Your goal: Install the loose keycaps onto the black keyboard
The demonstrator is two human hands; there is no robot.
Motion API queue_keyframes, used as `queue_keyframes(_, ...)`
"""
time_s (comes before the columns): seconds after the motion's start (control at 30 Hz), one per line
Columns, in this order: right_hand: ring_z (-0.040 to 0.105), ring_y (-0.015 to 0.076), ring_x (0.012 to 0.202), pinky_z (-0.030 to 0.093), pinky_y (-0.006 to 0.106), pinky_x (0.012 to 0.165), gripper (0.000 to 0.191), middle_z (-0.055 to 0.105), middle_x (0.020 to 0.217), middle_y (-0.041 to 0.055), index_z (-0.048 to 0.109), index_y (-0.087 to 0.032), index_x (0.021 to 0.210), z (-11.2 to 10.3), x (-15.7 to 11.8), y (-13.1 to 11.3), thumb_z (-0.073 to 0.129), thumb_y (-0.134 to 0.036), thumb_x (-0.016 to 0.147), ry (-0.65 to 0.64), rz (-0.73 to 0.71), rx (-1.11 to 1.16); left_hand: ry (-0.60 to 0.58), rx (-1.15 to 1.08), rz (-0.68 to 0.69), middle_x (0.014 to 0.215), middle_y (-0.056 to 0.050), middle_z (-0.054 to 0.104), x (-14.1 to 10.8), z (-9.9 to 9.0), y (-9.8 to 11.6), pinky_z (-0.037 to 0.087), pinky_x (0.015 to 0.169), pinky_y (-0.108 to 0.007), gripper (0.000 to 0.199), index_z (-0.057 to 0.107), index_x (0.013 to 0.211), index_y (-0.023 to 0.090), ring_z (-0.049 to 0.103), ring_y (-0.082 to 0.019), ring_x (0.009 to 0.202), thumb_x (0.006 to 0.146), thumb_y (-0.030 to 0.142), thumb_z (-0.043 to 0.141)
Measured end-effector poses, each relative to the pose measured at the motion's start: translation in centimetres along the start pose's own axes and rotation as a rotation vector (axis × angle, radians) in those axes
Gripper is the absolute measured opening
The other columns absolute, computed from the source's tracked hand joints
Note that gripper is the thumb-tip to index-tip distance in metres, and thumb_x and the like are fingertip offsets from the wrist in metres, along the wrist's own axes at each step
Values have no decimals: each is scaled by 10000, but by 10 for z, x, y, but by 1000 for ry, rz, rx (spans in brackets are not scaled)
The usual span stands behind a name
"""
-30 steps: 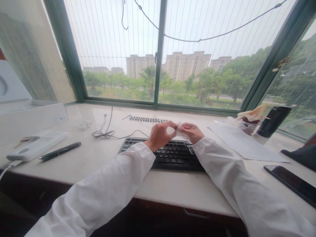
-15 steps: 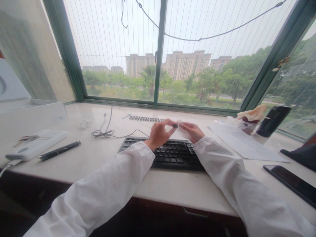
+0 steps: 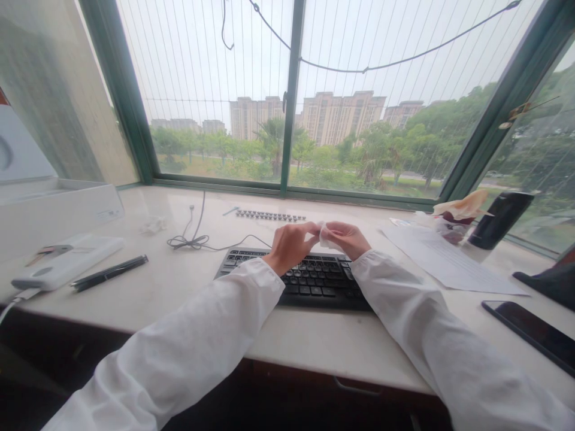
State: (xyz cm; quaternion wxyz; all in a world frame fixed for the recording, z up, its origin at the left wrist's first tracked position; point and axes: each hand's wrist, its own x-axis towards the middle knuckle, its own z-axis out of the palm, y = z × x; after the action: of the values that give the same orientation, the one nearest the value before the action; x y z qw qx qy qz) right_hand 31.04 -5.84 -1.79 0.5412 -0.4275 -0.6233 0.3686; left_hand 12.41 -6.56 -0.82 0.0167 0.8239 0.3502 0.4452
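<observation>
My left hand (image 3: pixel 291 246) is closed in a pinch on a small black keycap above the keyboard; the fingers and the tissue mostly cover it. My right hand (image 3: pixel 349 239) is closed on a crumpled white tissue (image 3: pixel 327 240) and presses it against the keycap. The fingertips of both hands meet. Below them lies a black keyboard (image 3: pixel 321 292), its upper middle hidden by my hands. Several loose keycaps (image 3: pixel 269 216) stand in rows behind, near the window.
A bundled cable (image 3: pixel 193 242), a black pen (image 3: pixel 110 273), a white power bank (image 3: pixel 72 263) with keys and a white box (image 3: pixel 85 206) are on the left. To the right are a paper sheet (image 3: pixel 442 257), a phone (image 3: pixel 532 335) and a dark cylinder (image 3: pixel 501 220).
The right hand and tissue have moved slightly left, over the keycap, which was showing plainly before. The left hand has barely shifted.
</observation>
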Motion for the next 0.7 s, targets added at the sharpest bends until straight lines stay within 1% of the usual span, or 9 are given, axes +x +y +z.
queue_keyframes(0.07,627,189,721,485,310,651,455,704,766,44,721,-180,843,1,-2,-3,785,-563,605,-3,-4,-32,-10,8,15,948,48,747,0,-1,0,486,771,-272,204,703,1007,304,689,-179,904,898,387,551)
queue_keyframes(0.13,609,178,683,480,303,621,457,694,735,40,719,-183,811,0,-3,-5,766,-592,612,7,-25,-87,-13,-32,13,945,43,747,0,-1,0,492,775,-270,199,710,990,294,689,-173,889,892,381,560)
queue_keyframes(0.27,608,180,680,485,306,629,453,699,741,44,727,-194,759,-2,1,-3,758,-618,603,39,-62,-122,4,-242,-18,921,15,749,2,3,-1,517,762,-258,184,722,953,251,688,-155,843,867,351,593)
queue_keyframes(0.43,636,196,706,518,325,667,439,716,763,47,742,-202,775,-4,5,4,779,-596,583,62,-100,-109,-33,-459,-109,946,-27,747,5,9,-7,536,798,-273,208,731,977,213,688,-168,890,829,326,636)
queue_keyframes(0.57,660,219,741,549,364,729,452,723,764,45,737,-192,736,-4,6,7,816,-578,513,113,-177,-104,-46,-504,-172,956,-51,744,7,9,-11,534,848,-299,269,730,1003,197,688,-185,910,799,361,671)
queue_keyframes(0.7,666,211,750,552,372,760,415,731,798,45,742,-194,766,-5,9,12,812,-543,552,124,-205,-70,5,-492,-148,961,-41,743,8,8,-8,527,871,-302,239,726,1001,207,689,-182,915,800,325,675)
